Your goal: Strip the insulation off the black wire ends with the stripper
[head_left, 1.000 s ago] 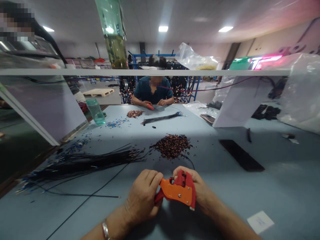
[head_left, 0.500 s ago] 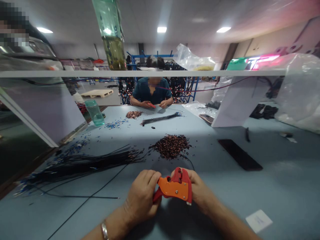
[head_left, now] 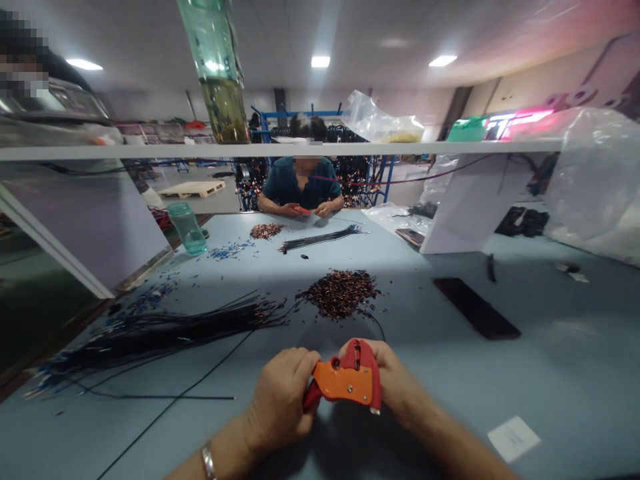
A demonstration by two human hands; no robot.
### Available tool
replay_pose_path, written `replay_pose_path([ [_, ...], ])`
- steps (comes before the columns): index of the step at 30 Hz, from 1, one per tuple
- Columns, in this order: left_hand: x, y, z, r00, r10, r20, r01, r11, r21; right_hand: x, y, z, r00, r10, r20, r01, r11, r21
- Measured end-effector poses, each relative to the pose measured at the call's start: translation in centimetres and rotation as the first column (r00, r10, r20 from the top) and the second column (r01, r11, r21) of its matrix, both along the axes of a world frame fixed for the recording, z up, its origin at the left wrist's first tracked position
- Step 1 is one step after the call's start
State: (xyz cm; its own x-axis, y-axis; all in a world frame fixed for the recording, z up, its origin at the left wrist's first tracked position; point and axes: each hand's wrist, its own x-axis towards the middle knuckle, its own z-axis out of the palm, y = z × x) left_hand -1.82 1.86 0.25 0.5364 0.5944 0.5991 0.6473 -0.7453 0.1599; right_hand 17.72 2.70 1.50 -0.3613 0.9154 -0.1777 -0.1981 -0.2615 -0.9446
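Observation:
My left hand is wrapped round the handles of an orange and red wire stripper, held above the table's front middle. At the tool's red head, my right hand is closed, its fingertips partly hidden behind the stripper. A thin black wire curves from beside the pile down to my right hand; its end is out of sight. Just beyond the tool lies a heap of short black and copper-coloured wire scraps. On the left, a long bundle of black wires has stripped ends towards the heap.
A dark phone and a white card lie to the right. Across the table, a person holds a red tool near a smaller wire bundle. A shelf spans overhead; a green bottle stands at left.
The whole view has shifted slightly. Both hands keep the same grip around the wire stripper, and its handles look much the same.

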Motion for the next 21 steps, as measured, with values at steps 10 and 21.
replay_pose_path([
  [10,0.07,0.08,-0.17,1.0,0.006,-0.019,-0.006,1.0,0.007,0.1,0.2,-0.78,1.0,-0.003,0.002,0.003,0.999,0.05],
  [21,-0.07,0.02,-0.37,0.999,0.013,-0.044,-0.016,0.998,-0.062,-0.15,0.04,-0.1,0.999,-0.015,0.03,0.014,0.999,0.041],
])
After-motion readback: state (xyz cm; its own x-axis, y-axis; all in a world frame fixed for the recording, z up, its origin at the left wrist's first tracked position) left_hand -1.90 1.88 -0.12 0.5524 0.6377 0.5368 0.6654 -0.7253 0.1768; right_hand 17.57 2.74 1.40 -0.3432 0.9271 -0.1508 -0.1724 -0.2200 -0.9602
